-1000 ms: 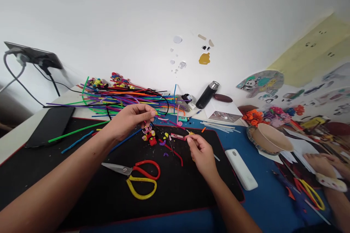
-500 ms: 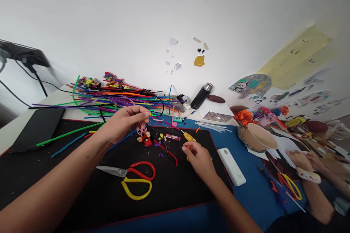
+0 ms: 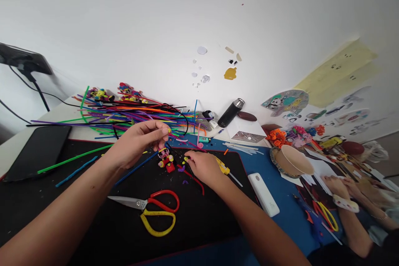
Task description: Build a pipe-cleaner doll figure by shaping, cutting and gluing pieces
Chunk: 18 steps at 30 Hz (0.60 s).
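My left hand (image 3: 145, 137) is closed in a pinch on a small yellow piece (image 3: 169, 130), above the mat. Just below it a small red, yellow and pink figure (image 3: 166, 161) of bent pipe cleaners rests on the black mat (image 3: 102, 224). My right hand (image 3: 205, 168) reaches in low over the mat, its thumb and fingertips closed at another small yellow piece (image 3: 186, 159). Purple bits (image 3: 181, 169) and a red pipe cleaner (image 3: 196, 181) lie beside those fingertips. A yellow-handled tool (image 3: 222, 166) is partly hidden behind the right hand.
Scissors (image 3: 146, 205) with red and yellow handles lie nearest me. Behind the mat is a heap of coloured pipe cleaners (image 3: 146, 114). A phone (image 3: 37, 151) lies left; a white power bank (image 3: 263, 194), a bowl (image 3: 296, 160) and another person's hands (image 3: 338, 187) are right.
My right hand has left the yellow-handled tool and moved left to the small yellow pieces near the figure. The left hand keeps its pinch in nearly the same place.
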Available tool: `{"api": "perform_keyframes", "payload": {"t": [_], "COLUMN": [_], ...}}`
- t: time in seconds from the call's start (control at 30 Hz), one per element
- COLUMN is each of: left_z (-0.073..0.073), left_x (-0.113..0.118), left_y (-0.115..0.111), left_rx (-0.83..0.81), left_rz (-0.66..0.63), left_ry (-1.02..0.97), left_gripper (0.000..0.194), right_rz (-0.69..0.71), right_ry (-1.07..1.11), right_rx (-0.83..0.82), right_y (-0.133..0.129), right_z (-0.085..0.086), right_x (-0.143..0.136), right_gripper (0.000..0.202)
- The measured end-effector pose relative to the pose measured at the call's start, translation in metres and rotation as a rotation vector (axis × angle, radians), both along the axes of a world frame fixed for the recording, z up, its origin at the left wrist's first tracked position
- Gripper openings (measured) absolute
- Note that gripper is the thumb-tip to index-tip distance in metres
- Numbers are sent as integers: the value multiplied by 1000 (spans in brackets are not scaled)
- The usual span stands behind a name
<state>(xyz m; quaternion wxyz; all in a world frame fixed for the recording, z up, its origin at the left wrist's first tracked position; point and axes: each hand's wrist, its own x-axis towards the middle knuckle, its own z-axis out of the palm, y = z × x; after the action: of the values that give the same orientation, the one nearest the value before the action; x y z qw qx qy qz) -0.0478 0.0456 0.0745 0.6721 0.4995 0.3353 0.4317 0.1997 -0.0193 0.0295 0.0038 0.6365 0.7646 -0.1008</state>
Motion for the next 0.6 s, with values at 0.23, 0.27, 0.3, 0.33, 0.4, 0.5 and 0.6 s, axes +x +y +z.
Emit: {"api": "perform_keyframes", "payload": {"t": [0.23, 0.27, 0.3, 0.33, 0.4, 0.5, 0.6], "left_z": [1, 0, 0, 0, -1, -2, -4], "left_x": [-1, -1, -1, -2, -2, -3, -3], "left_y": [3, 3, 3, 3, 3, 4, 5], "left_rx": [-15, -21, -28, -34, -45, -55, -59], "left_rz": [33, 29, 27, 25, 25, 20, 14], "left_ry": [-35, -39, -44, -49, -65, -84, -78], "left_gripper": [42, 42, 42, 41, 39, 36, 34], "right_rz": [51, 53, 56, 62, 78, 109, 119], "right_ry": [-84, -92, -102, -113, -137, -175, -199], "right_rx": [-31, -32, -34, -37, -48, -69, -81], "right_y": [9, 10, 11, 11, 12, 13, 16], "right_z": [1, 1, 2, 3, 5, 9, 13], "right_x": [-4, -4, -4, -4, -5, -7, -7], "right_gripper": [19, 18, 18, 19, 20, 22, 21]}}
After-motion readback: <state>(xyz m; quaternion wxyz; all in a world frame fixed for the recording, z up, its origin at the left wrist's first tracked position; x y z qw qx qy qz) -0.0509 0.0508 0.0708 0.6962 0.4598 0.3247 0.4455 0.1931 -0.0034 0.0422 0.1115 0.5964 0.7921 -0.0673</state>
